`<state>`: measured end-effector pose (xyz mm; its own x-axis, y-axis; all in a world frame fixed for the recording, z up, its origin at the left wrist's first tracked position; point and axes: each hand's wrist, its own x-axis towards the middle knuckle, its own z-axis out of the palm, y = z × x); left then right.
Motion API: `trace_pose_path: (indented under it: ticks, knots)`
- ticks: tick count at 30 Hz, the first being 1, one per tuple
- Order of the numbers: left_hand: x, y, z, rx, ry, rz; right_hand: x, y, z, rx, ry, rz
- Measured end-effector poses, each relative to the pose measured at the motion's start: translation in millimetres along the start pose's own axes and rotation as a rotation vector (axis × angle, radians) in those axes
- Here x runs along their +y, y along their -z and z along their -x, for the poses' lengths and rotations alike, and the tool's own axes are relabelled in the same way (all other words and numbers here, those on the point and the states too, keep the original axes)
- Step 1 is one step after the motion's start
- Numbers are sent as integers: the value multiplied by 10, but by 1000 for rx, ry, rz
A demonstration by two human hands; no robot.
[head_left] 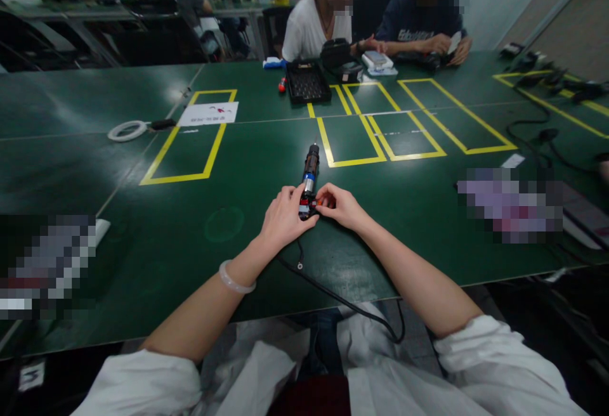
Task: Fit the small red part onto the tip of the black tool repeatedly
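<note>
What looks like an electric screwdriver with its inner parts bare (311,163) lies on the green table, its thin metal tip pointing away from me. It has a black front, a silver body with a blue band and red parts at the rear. My left hand (285,216) is closed around the rear end, thumb below and fingers along its left side. My right hand (341,207) pinches at the rear's right side, by a small orange-red piece (325,201); what exactly sits between the fingertips is hidden. A black cable (333,300) with a ring terminal (299,266) trails toward my lap.
Yellow tape outlines (356,163) mark the table. Beyond are a black tray (308,83), a small red item (282,84) and a white sheet (209,113). A white cable coil (127,130) lies left. Two people sit opposite; dark cords (528,118) lie at right.
</note>
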<state>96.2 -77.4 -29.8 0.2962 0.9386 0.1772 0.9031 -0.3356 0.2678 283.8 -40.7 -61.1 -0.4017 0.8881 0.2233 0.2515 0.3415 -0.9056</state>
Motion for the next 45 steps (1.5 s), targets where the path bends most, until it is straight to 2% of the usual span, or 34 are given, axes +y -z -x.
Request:
trace_pose_path:
  ticks: [12,17,24,32,40,45]
  knots:
    - [0,3,2,-5,-3,-12,-8,52,-3,9,54,67]
    - [-16,-16,0,-2,-9,-24,-6,29,1,-7,-22,-62]
    - [16,-36,-30,-6,2,-74,-21,41,-4,109,-106,-152]
    - [71,-5,-63,1,61,-123,-92,0,17,118,-126,-199]
    - [-55,43,-64,-22,28,-180,-10,-32,16,50,-79,-258]
    - [-286,140,-74,-29,75,-223,-15,-13,14,53,-106,-264]
